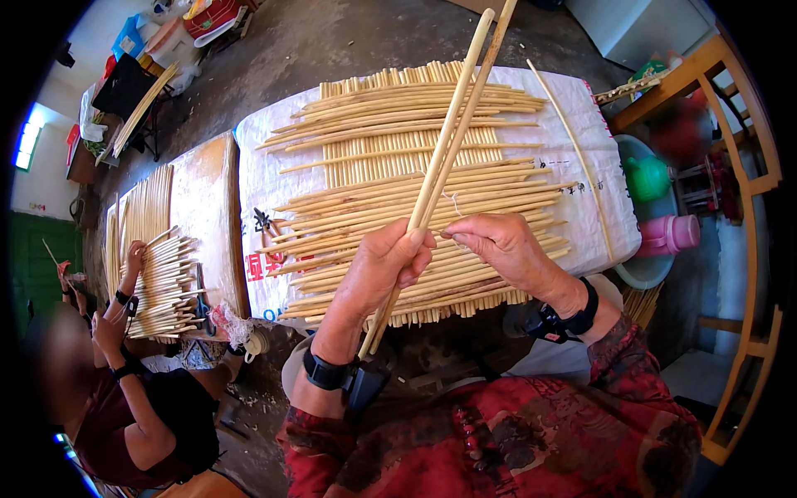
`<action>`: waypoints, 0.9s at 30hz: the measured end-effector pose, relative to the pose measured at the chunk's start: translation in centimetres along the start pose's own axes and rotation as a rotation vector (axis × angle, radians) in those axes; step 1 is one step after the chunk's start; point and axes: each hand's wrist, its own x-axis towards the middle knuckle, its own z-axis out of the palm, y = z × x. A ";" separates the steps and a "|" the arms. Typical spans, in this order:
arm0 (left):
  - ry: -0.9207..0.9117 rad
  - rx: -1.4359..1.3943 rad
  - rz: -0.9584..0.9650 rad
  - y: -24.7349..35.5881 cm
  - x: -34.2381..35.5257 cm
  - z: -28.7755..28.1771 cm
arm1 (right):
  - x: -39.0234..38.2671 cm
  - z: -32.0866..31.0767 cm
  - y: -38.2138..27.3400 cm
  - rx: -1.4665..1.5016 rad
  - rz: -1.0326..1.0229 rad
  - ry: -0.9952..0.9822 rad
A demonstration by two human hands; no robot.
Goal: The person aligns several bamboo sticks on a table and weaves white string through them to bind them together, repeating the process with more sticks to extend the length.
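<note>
My left hand [378,264] is closed round two long pale sticks [455,116], which slant up and away over the table and cross near their far ends. Just right of them, my right hand [508,249] pinches a thin white string [453,201] that loops beside the sticks. Under both hands, many pale sticks [349,217] lie crosswise on a mat of sticks [357,170] set side by side. One single long stick [577,141] rests apart on the right. Small dark scissors [264,222] seem to lie at the mat's left edge.
White printed sheeting [278,133] covers the table. At left, a co-worker's hand [135,256] touches another stick mat [162,282] on a second table [217,191]. To the right stand a basin [643,270], a pink jug [669,236] and a wooden chair frame [747,332].
</note>
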 end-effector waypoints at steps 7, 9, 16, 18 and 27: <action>-0.011 0.027 -0.012 -0.2 -0.1 0.1 | 0.1 0.1 -0.7 0.008 0.048 -0.030; -0.009 0.035 -0.002 -0.3 -0.1 0.1 | 0.2 0.3 -0.7 0.023 0.052 -0.025; -0.005 0.093 -0.011 -0.6 0.0 0.2 | 0.3 1.0 -0.7 0.037 0.080 0.012; -0.009 0.114 -0.012 -0.8 0.0 0.3 | 0.3 1.2 -0.6 0.083 0.127 0.021; 0.030 0.239 -0.036 -0.3 0.2 0.8 | 1.0 1.1 -0.3 0.299 0.284 -0.038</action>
